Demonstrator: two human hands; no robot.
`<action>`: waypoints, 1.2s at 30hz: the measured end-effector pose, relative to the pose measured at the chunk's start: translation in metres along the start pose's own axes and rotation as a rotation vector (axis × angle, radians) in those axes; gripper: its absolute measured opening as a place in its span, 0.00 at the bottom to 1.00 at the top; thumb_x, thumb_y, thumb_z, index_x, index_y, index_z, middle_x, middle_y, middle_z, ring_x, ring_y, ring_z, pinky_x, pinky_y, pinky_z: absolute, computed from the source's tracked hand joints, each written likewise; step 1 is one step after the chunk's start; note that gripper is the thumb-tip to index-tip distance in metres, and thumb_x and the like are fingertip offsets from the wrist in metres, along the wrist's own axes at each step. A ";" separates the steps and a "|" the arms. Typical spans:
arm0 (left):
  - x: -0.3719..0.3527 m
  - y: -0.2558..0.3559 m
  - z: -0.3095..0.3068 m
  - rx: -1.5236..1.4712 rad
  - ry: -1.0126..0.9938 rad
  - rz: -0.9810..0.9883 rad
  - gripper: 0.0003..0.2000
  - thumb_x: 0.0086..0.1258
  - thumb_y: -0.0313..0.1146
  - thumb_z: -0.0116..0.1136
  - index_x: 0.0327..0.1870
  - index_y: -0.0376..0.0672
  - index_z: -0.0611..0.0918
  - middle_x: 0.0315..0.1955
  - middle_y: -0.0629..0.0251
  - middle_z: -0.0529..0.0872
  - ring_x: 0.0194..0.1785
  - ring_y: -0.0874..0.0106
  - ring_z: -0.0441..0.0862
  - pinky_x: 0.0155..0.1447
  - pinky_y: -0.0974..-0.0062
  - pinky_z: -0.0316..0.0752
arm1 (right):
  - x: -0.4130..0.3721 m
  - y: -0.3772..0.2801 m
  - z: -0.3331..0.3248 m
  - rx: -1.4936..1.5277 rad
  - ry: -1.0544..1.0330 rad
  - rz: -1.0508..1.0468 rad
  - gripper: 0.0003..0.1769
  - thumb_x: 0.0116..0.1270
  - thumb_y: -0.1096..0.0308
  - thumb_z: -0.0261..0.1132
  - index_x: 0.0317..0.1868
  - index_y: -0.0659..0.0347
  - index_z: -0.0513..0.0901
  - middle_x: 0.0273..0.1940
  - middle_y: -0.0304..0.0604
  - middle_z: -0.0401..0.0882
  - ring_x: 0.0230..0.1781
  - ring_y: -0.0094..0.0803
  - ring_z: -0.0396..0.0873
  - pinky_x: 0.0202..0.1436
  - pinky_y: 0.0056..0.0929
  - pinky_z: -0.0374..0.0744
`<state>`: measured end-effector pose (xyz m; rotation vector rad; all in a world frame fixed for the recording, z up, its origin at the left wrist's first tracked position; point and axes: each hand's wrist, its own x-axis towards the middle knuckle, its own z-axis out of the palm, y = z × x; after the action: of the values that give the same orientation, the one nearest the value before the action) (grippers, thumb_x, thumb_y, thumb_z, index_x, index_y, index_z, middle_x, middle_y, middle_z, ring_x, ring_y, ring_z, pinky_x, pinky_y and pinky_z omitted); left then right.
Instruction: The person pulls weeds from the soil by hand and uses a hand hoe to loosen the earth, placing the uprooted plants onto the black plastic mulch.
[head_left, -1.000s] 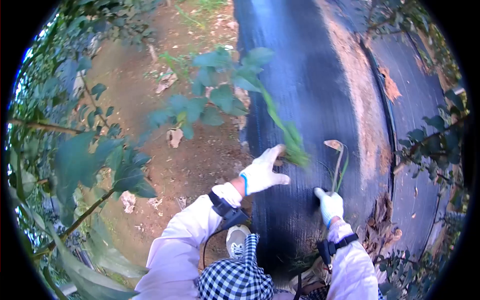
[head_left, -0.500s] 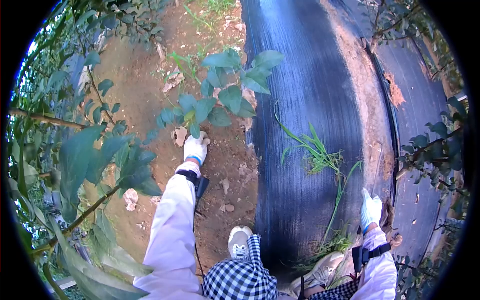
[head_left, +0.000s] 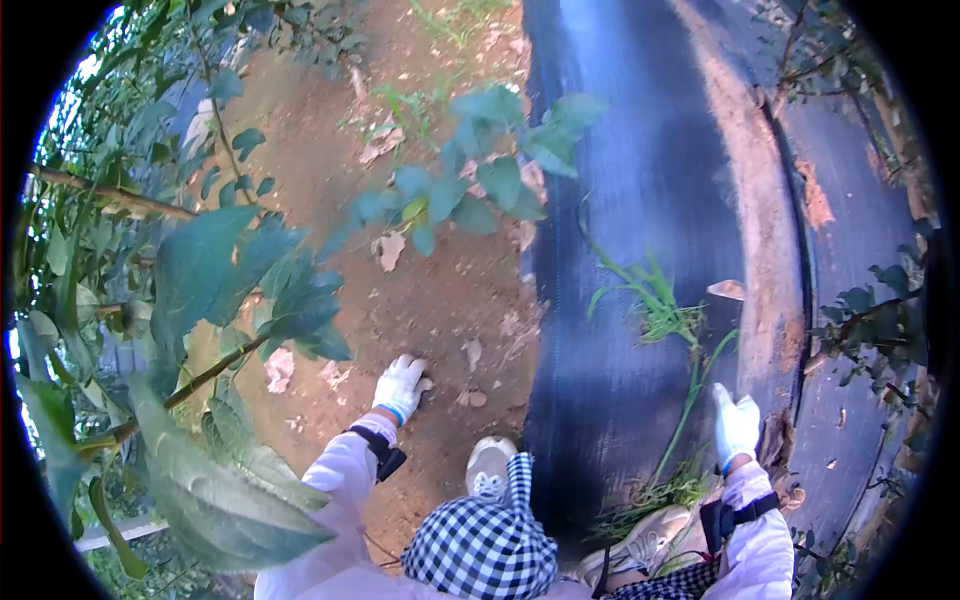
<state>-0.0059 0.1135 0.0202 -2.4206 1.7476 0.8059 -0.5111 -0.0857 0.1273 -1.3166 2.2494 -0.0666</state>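
Observation:
My left hand [head_left: 402, 388], in a white glove, hovers above the bare soil below a leafy branch [head_left: 455, 190]. Its fingers are slightly apart, and nothing shows in them. On the right, my gloved right hand [head_left: 737, 428] is closed around what looks like a small hand hoe. The hoe's pale, pointed blade [head_left: 727, 290] shows above the black ground sheet; its thin shaft is hard to make out. A tuft of green grass [head_left: 665, 312] with a long stem lies on the sheet, to the left of the right hand.
Black ground sheet [head_left: 620, 420] runs lengthwise beside brown soil [head_left: 440, 300]. A strip of soil [head_left: 765, 240] separates it from another dark sheet [head_left: 850, 390]. Large leaves and a branch [head_left: 215, 385] crowd the left; twigs [head_left: 870, 310] reach in from the right. My shoes [head_left: 490, 465] are below.
My left hand has drawn back from the leafy branch toward my body. The hoe has turned, so its blade now shows. The whole view has shifted slightly.

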 end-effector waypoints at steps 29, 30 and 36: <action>0.016 0.235 -0.189 -0.325 0.119 -0.047 0.18 0.68 0.41 0.61 0.55 0.45 0.82 0.50 0.58 0.86 0.56 0.64 0.82 0.62 0.68 0.73 | 0.102 -0.040 -0.169 -0.136 -0.254 -0.395 0.38 0.61 0.36 0.59 0.48 0.68 0.85 0.50 0.63 0.82 0.57 0.56 0.78 0.62 0.43 0.73; 0.017 0.243 -0.198 -0.339 0.159 -0.063 0.17 0.68 0.40 0.62 0.55 0.45 0.83 0.49 0.58 0.87 0.55 0.65 0.82 0.61 0.68 0.74 | 0.105 -0.037 -0.177 -0.128 -0.268 -0.399 0.38 0.61 0.36 0.59 0.48 0.68 0.85 0.50 0.63 0.82 0.57 0.56 0.78 0.62 0.43 0.73; 0.045 0.285 -0.240 -0.322 0.358 -0.051 0.15 0.65 0.38 0.64 0.50 0.43 0.84 0.43 0.56 0.88 0.48 0.63 0.84 0.55 0.67 0.76 | 0.123 -0.030 -0.205 -0.010 -0.254 -0.475 0.36 0.63 0.40 0.61 0.48 0.72 0.83 0.48 0.66 0.81 0.56 0.58 0.78 0.60 0.43 0.74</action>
<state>-0.1600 -0.1083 0.2803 -2.9674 1.7710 0.7343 -0.6295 -0.2474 0.2618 -1.7332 1.6954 -0.0531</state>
